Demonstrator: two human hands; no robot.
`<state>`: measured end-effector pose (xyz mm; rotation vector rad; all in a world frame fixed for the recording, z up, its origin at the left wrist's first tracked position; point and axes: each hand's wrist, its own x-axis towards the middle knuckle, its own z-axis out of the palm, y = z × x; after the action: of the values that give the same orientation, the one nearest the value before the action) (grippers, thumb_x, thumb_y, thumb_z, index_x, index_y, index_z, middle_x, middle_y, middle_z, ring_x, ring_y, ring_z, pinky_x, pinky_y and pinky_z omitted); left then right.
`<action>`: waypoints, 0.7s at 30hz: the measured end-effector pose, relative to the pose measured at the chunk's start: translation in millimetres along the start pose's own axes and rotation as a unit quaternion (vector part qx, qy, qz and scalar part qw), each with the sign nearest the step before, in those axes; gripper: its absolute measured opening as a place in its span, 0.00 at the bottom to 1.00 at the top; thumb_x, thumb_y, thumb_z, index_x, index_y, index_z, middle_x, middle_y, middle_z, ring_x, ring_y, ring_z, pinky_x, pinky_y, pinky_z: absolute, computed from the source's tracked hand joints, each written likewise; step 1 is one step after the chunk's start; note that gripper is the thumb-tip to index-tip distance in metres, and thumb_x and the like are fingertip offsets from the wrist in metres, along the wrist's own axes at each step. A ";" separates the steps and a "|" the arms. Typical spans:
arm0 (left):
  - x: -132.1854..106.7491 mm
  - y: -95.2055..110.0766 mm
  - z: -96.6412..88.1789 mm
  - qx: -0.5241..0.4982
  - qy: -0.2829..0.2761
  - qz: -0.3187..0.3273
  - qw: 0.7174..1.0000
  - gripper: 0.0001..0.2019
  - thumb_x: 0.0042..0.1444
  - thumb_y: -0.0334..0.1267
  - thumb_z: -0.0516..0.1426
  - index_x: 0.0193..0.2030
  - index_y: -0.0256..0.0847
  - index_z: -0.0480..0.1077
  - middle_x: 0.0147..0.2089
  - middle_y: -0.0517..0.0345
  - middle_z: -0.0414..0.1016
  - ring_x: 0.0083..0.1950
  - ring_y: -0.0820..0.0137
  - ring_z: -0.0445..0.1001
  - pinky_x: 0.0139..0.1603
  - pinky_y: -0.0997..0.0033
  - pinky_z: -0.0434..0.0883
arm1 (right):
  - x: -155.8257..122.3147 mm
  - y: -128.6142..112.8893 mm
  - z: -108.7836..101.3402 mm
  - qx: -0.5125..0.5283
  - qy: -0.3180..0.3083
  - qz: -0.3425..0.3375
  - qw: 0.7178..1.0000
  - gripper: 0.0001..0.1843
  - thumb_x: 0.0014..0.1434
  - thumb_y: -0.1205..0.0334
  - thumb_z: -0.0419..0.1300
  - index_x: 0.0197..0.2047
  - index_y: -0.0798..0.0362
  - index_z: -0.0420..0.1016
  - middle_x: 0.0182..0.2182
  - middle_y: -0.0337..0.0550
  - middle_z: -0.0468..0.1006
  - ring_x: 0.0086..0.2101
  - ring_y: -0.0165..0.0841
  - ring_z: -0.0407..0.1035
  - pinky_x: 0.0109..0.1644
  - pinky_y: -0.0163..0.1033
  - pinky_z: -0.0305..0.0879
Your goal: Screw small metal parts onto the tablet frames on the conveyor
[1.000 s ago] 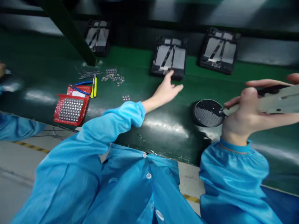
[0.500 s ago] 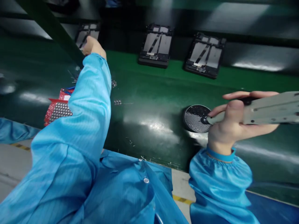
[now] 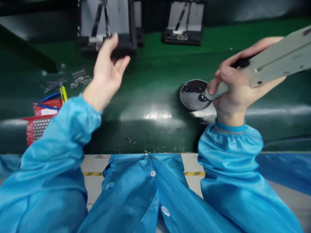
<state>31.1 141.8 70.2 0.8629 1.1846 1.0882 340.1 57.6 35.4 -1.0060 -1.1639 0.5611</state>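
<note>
R hand (image 3: 234, 92) is wrapped tight round a grey power driver (image 3: 272, 63), thumb on top; its tip rests in a round black screw dish (image 3: 191, 94) on the green conveyor belt (image 3: 155, 97). L hand (image 3: 107, 72) pinches the near edge of a black device tray (image 3: 107, 24), thumb up front, fingers curled under, lifting it w/ the tray tilted. Another tray (image 3: 184, 21) sits further back on the belt. Far left: red parts pack (image 3: 39, 124), yellow tool (image 3: 63, 93), loose small parts (image 3: 80, 77).
</note>
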 end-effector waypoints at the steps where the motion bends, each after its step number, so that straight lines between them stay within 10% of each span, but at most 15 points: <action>1: -31.5 -14.7 12.7 -0.017 -0.017 -0.014 1.000 0.20 0.62 0.49 0.76 0.55 0.55 0.76 0.56 0.87 0.84 0.71 0.76 0.72 0.73 0.68 0.78 | 0.1 1.4 -3.4 0.020 -0.003 -0.020 1.000 0.48 0.49 0.29 0.74 0.46 0.55 0.51 0.27 0.32 0.60 0.21 0.19 0.57 0.20 0.32 0.49; 7: -176.6 -70.5 51.3 -0.047 -0.024 -0.199 0.979 0.11 0.73 0.47 0.69 0.53 0.46 0.79 0.72 0.59 0.81 0.80 0.60 0.74 0.75 0.64 0.81 | -8.7 0.3 -20.1 0.088 -0.029 -0.070 0.993 0.33 0.61 0.48 0.72 0.50 0.53 0.54 0.31 0.31 0.62 0.23 0.16 0.59 0.22 0.32 0.52; 10: -200.5 -77.1 50.8 -0.090 -0.071 -0.285 0.952 0.16 0.74 0.52 0.69 0.55 0.42 0.81 0.72 0.48 0.81 0.81 0.52 0.74 0.78 0.57 0.79 | -12.7 -3.5 -20.4 0.101 -0.043 -0.054 0.993 0.28 0.63 0.52 0.70 0.52 0.56 0.57 0.31 0.32 0.61 0.25 0.13 0.60 0.25 0.30 0.59; 13: -199.2 -61.6 37.1 -0.039 -0.237 -0.368 0.898 0.24 0.77 0.58 0.65 0.63 0.40 0.84 0.71 0.40 0.81 0.66 0.49 0.85 0.65 0.53 0.86 | -15.6 -4.6 -18.0 0.097 -0.052 -0.044 0.993 0.23 0.65 0.57 0.66 0.53 0.57 0.58 0.34 0.34 0.64 0.27 0.13 0.62 0.27 0.31 0.63; 16: -177.9 -29.7 10.0 0.178 -0.332 -0.209 0.902 0.17 0.75 0.54 0.68 0.61 0.48 0.87 0.62 0.50 0.87 0.51 0.58 0.86 0.53 0.60 0.86 | -17.8 -1.3 -15.2 0.100 -0.046 -0.050 0.993 0.22 0.64 0.57 0.68 0.52 0.56 0.62 0.40 0.35 0.69 0.28 0.13 0.64 0.26 0.31 0.62; 18: -155.0 -9.0 -17.2 0.365 -0.237 -0.011 0.900 0.13 0.74 0.54 0.69 0.57 0.53 0.88 0.56 0.59 0.88 0.51 0.58 0.82 0.57 0.58 0.82 | -18.7 2.5 -14.0 0.106 -0.036 -0.049 0.992 0.24 0.62 0.55 0.70 0.53 0.55 0.65 0.44 0.34 0.71 0.29 0.13 0.66 0.26 0.31 0.61; 21: -113.8 7.3 -71.1 0.562 -0.030 0.134 0.815 0.18 0.68 0.57 0.72 0.61 0.58 0.86 0.57 0.64 0.86 0.55 0.51 0.79 0.65 0.47 0.76 | -18.8 7.8 -13.8 0.115 -0.027 -0.046 0.992 0.26 0.60 0.52 0.73 0.53 0.54 0.68 0.45 0.33 0.72 0.29 0.13 0.67 0.25 0.31 0.61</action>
<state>-43.2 32.5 94.7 2.0028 1.6832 0.4550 347.6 41.3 18.8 -0.7406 -1.1582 0.6361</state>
